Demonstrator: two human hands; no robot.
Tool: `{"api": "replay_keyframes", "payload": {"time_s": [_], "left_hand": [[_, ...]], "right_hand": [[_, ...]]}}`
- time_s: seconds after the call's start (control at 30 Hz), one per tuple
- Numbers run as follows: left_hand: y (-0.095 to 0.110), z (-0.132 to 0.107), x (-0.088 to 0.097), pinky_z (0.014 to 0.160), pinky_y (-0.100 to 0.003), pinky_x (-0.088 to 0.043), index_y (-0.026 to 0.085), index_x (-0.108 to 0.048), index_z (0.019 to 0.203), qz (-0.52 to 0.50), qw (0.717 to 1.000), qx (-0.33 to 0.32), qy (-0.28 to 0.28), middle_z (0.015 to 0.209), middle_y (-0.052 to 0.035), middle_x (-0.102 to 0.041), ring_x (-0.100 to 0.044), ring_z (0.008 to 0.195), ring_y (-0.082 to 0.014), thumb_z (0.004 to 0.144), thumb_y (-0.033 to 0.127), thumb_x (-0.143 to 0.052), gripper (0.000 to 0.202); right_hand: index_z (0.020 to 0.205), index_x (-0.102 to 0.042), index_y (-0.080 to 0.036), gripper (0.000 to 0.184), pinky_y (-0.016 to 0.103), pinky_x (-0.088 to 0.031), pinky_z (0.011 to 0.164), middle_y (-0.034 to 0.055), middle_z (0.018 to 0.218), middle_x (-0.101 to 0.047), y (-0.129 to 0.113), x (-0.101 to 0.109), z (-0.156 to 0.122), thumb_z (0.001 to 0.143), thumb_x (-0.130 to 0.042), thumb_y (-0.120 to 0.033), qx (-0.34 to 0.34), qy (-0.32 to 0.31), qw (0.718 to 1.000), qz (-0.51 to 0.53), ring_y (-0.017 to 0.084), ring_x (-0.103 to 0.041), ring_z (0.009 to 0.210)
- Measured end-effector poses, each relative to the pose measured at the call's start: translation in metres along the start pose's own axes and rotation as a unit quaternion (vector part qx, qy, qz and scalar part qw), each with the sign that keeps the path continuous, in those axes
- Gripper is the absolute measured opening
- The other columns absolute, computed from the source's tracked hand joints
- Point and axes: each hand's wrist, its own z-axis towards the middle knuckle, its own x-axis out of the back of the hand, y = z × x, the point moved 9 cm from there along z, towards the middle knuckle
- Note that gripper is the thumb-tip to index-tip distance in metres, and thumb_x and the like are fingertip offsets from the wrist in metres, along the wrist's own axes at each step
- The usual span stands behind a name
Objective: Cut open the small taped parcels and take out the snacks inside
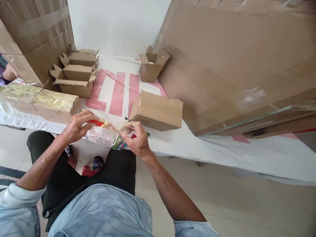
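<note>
A printed plastic food bag [105,136], with white text panels and red, yellow and green patches, lies at the table's front edge over my lap. My left hand [80,126] pinches its upper left edge beside a red and yellow part. At its right end, my right hand [135,137] is closed, thumb against fingers, on the clear, crumpled plastic of the bag. The bag's contents cannot be made out. Just behind my right hand sits a closed brown cardboard box [158,110].
Two open small cartons [75,87] stand at the left, behind a row of taped boxes [55,103]. A small open box [149,70] is farther back. Large cartons [237,65] wall in the right side. A white-and-pink cloth [197,144] covers the table.
</note>
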Motion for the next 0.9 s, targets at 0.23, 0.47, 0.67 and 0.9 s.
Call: {"api": "replay_keyframes", "payload": {"time_s": [0.23,0.47,0.67,0.9], "left_hand": [[0.018,0.029,0.0,0.089,-0.035,-0.059,0.023,-0.081,0.126,0.06,0.995,0.002,-0.083,0.11,-0.0081,-0.075,-0.073,0.098,-0.0226,0.11,0.018,-0.064,0.024],[-0.001,0.014,-0.024,0.082,-0.034,-0.054,0.022,-0.075,0.103,0.072,0.993,0.019,-0.092,0.101,-0.0074,-0.071,-0.069,0.09,-0.0223,0.109,0.016,-0.06,0.018],[0.002,-0.013,-0.035,0.083,-0.032,-0.055,0.026,-0.082,0.113,0.042,0.996,0.039,-0.063,0.111,-0.0082,-0.074,-0.072,0.097,-0.0219,0.109,0.011,-0.057,0.029],[0.003,-0.024,-0.035,0.084,-0.032,-0.056,0.024,-0.08,0.112,0.045,0.996,0.061,-0.041,0.109,-0.0079,-0.072,-0.071,0.096,-0.021,0.112,0.013,-0.056,0.027]], "right_hand": [[0.121,-0.066,-0.031,0.032,0.038,-0.068,0.079,0.0023,0.102,-0.083,-0.018,0.033,0.015,0.095,-0.083,-0.034,0.063,0.029,0.997,-0.042,0.023,-0.08,0.084],[0.114,-0.072,-0.031,0.027,0.043,-0.071,0.08,0.0055,0.102,-0.087,0.005,0.021,0.007,0.091,-0.085,-0.038,0.008,0.012,1.0,-0.028,0.028,-0.084,0.088],[0.117,-0.07,-0.031,0.035,0.041,-0.071,0.08,0.0052,0.105,-0.088,0.006,0.018,-0.008,0.088,-0.089,-0.037,-0.001,0.012,1.0,-0.005,0.027,-0.085,0.091],[0.109,-0.07,-0.03,0.02,0.036,-0.065,0.073,0.0039,0.098,-0.088,-0.01,0.023,-0.004,0.114,-0.066,-0.049,-0.065,0.012,0.994,0.082,0.021,-0.08,0.077]]}}
